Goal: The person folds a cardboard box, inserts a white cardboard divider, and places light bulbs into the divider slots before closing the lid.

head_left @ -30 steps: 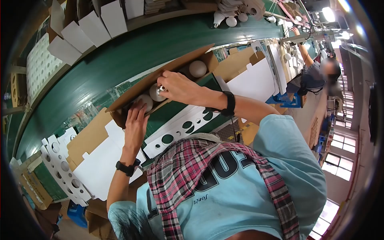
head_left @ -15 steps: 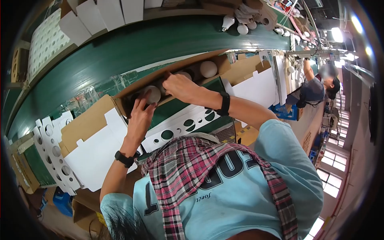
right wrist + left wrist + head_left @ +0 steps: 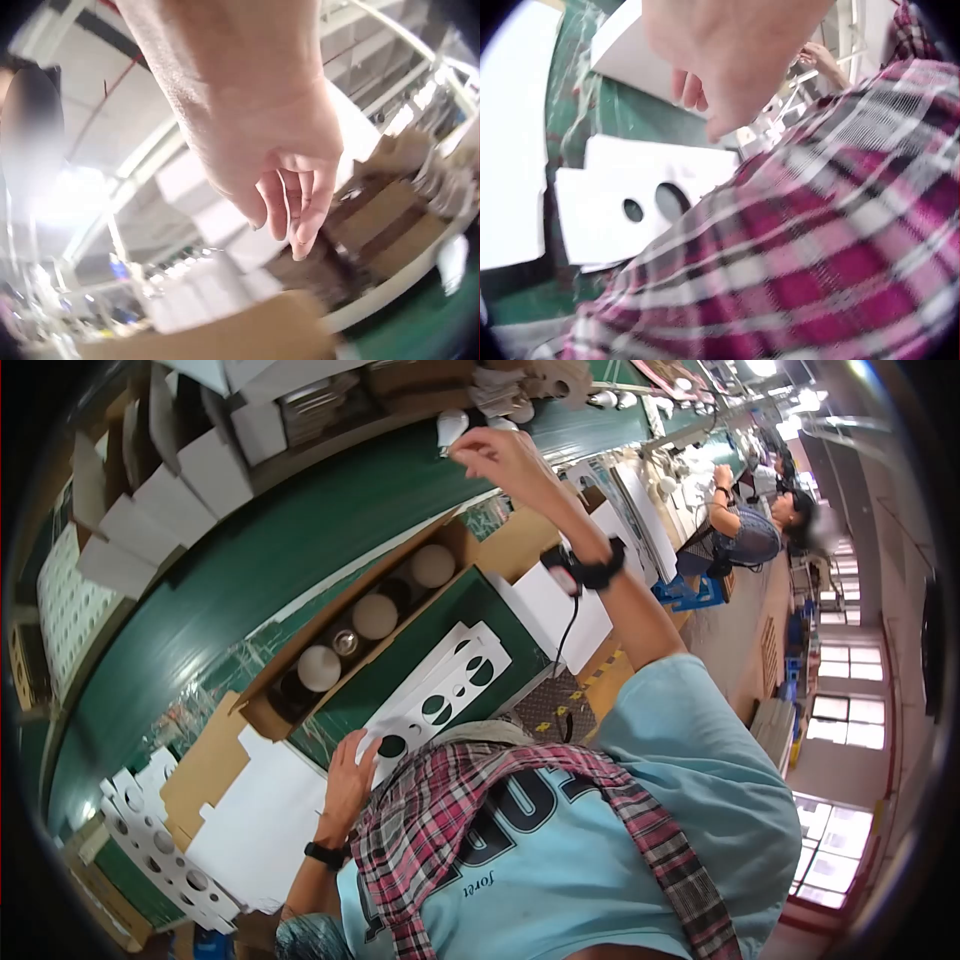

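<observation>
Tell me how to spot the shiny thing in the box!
Start at the green table, where a long brown box lies open. Inside, look between the two leftmost white bulbs. The shiny thing is smaller and silvery; its neighbours are plain white.

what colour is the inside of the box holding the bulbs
Brown; the box shows best in the head view.

This is a factory: long green bench (image 3: 290, 540), bulbs (image 3: 375, 617), cartons (image 3: 262, 720) (another worker (image 3: 752, 538) beyond).

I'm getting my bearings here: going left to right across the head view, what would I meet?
Lower-left punched white card, left hand, rightmost white globe in the open carton, right hand, nearest background person.
</observation>
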Tool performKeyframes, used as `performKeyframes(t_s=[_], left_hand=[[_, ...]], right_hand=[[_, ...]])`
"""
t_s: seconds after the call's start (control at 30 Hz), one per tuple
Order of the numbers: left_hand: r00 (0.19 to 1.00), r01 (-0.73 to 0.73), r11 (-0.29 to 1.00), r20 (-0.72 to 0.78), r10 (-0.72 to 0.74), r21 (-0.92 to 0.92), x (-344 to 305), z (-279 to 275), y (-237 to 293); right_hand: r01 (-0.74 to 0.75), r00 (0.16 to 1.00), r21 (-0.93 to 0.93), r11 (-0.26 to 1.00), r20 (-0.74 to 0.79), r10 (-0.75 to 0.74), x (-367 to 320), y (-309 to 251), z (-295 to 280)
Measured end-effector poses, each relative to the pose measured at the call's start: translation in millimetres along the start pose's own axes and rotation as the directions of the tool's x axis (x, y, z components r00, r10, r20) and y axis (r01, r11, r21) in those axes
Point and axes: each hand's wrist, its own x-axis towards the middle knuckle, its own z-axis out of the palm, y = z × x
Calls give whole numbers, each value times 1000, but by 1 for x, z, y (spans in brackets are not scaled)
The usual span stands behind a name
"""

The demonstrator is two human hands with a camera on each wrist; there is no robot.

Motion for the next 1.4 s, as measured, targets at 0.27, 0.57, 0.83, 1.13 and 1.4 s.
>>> performKeyframes(t_s=[0.27, 0.57, 0.83, 1.13, 1.4], left_hand=[[980, 152, 941, 77, -183, 301, -13, 66, -9], [939, 282, 907, 103, -328, 312, -2, 57, 12], [945, 289, 944, 108, -307, 159, 10, -9, 58], [958, 275, 943, -26, -284, -185, -32, -27, 61], [937, 119, 358, -14, -348, -926, -12, -60, 67]], right_hand=[[179, 980, -442, 879, 3, -199, 73, 214, 46], [64, 975, -743, 666, -97, -202, 124, 229, 97], [-36, 996, -706, 707, -81, -31, 84, 219, 96], [-344, 860, 938, 50, 293, 419, -26, 151, 14], [-185, 973, 961, 207, 209, -100, -137, 56, -62]])
